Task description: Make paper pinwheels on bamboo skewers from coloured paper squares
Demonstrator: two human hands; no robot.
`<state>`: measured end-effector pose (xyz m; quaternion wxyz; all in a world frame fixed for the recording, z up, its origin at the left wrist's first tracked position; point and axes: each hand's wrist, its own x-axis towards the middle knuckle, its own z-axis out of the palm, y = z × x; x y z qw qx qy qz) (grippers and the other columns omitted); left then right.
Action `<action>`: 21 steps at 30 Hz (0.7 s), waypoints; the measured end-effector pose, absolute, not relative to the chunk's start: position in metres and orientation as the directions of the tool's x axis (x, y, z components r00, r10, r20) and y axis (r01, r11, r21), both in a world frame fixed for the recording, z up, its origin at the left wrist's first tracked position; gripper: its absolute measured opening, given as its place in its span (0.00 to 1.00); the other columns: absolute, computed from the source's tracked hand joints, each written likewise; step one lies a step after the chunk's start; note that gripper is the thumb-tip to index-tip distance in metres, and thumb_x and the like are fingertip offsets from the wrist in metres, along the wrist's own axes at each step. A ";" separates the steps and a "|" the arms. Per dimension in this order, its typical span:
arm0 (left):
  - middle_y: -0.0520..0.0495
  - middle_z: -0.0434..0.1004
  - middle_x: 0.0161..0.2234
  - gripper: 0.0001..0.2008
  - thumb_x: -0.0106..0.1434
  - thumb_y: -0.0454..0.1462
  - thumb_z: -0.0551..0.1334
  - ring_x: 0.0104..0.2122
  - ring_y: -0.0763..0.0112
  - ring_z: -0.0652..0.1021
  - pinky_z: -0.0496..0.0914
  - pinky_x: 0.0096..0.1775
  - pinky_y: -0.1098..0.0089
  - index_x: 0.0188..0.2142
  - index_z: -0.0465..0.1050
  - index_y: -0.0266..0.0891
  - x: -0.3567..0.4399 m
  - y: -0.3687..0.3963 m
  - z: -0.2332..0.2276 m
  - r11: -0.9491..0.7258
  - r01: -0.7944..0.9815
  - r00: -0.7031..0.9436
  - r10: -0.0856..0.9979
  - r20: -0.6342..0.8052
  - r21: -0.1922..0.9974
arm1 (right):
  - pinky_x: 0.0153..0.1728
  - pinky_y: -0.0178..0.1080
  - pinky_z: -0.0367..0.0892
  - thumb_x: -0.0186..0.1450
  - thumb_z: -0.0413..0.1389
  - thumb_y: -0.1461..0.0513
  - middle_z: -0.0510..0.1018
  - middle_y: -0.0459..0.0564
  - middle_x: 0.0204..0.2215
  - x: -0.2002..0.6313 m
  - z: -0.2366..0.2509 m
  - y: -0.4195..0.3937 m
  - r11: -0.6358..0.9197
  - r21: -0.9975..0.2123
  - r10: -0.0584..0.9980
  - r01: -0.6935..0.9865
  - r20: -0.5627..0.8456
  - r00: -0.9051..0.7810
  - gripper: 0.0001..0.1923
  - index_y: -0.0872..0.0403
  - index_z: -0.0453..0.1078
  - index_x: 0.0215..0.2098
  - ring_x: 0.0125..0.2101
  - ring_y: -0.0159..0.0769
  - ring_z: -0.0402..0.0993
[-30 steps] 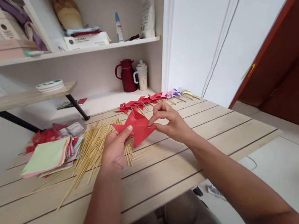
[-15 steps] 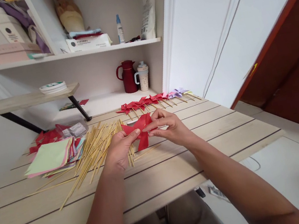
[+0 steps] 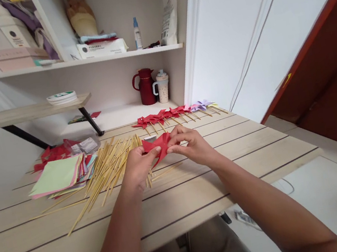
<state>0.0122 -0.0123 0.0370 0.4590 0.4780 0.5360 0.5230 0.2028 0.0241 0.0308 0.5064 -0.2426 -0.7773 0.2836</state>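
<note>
Both hands pinch a folded piece of red paper (image 3: 158, 145) just above the wooden table (image 3: 182, 202). My left hand (image 3: 139, 168) grips its left side with thumb on top. My right hand (image 3: 191, 146) presses its flaps toward the middle with the fingertips. Directly left of the hands lies a spread pile of thin wooden sticks (image 3: 107, 169), and one loose stick (image 3: 166, 171) rests under the paper.
A stack of coloured paper squares (image 3: 58, 176) lies at the left, with red scraps and a clear packet (image 3: 82, 146) behind it. A row of finished red and purple pinwheels (image 3: 173, 113) lines the table's far edge. A red jug (image 3: 146, 86) and mug (image 3: 161, 86) stand on the shelf.
The red paper has been folded from a wide flat shape into a small bunched one. Both hands have drawn closer together over its centre.
</note>
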 end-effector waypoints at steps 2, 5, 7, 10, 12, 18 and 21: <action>0.42 0.85 0.33 0.15 0.50 0.43 0.73 0.31 0.63 0.79 0.70 0.36 0.66 0.33 0.82 0.34 0.015 -0.013 0.039 0.018 0.071 -0.156 0.988 -0.007 0.997 | 0.36 0.41 0.68 0.63 0.66 0.49 0.72 0.47 0.31 0.202 0.031 0.023 0.714 -0.694 0.674 0.098 0.641 -0.368 0.13 0.49 0.81 0.30 0.34 0.36 0.71; 0.42 0.84 0.32 0.15 0.50 0.43 0.73 0.30 0.63 0.79 0.70 0.35 0.66 0.33 0.82 0.34 0.017 -0.015 0.041 0.027 0.098 -0.195 0.981 -0.007 0.995 | 0.36 0.41 0.68 0.65 0.64 0.48 0.72 0.47 0.31 0.202 0.031 0.023 0.713 -0.694 0.670 0.098 0.633 -0.388 0.14 0.49 0.81 0.31 0.34 0.36 0.70; 0.42 0.85 0.33 0.15 0.51 0.43 0.73 0.31 0.63 0.79 0.70 0.35 0.65 0.33 0.82 0.34 0.017 -0.016 0.040 0.009 0.104 -0.204 0.979 0.012 0.995 | 0.37 0.41 0.68 0.66 0.64 0.49 0.72 0.48 0.32 0.202 0.031 0.023 0.710 -0.697 0.666 0.095 0.623 -0.410 0.14 0.49 0.81 0.32 0.34 0.36 0.70; 0.42 0.84 0.32 0.15 0.50 0.44 0.73 0.31 0.62 0.80 0.71 0.35 0.65 0.32 0.82 0.35 0.015 -0.014 0.037 -0.023 0.106 -0.212 0.976 0.045 0.994 | 0.40 0.42 0.68 0.66 0.64 0.50 0.69 0.47 0.33 0.203 0.030 0.024 0.698 -0.710 0.672 0.090 0.607 -0.423 0.12 0.49 0.81 0.33 0.36 0.36 0.69; 0.42 0.84 0.31 0.15 0.50 0.44 0.73 0.31 0.62 0.80 0.71 0.36 0.65 0.32 0.81 0.35 0.014 -0.012 0.035 -0.044 0.085 -0.214 0.975 0.062 0.995 | 0.40 0.42 0.68 0.65 0.65 0.51 0.68 0.47 0.32 0.202 0.030 0.025 0.692 -0.717 0.681 0.082 0.612 -0.401 0.11 0.48 0.82 0.33 0.35 0.36 0.68; 0.42 0.84 0.30 0.16 0.49 0.45 0.74 0.30 0.62 0.80 0.72 0.35 0.64 0.31 0.81 0.35 0.015 -0.012 0.034 -0.032 0.048 -0.247 0.968 0.043 0.998 | 0.39 0.41 0.67 0.60 0.70 0.54 0.68 0.46 0.31 0.199 0.031 0.025 0.641 -0.766 0.737 0.052 0.596 -0.319 0.06 0.47 0.83 0.31 0.34 0.36 0.67; 0.43 0.83 0.29 0.17 0.48 0.45 0.75 0.30 0.61 0.80 0.72 0.36 0.63 0.31 0.81 0.35 0.016 -0.013 0.035 -0.043 0.052 -0.243 0.968 0.054 0.998 | 0.39 0.41 0.67 0.57 0.71 0.57 0.69 0.46 0.31 0.198 0.032 0.024 0.606 -0.788 0.776 0.107 0.557 -0.297 0.06 0.49 0.81 0.27 0.35 0.36 0.67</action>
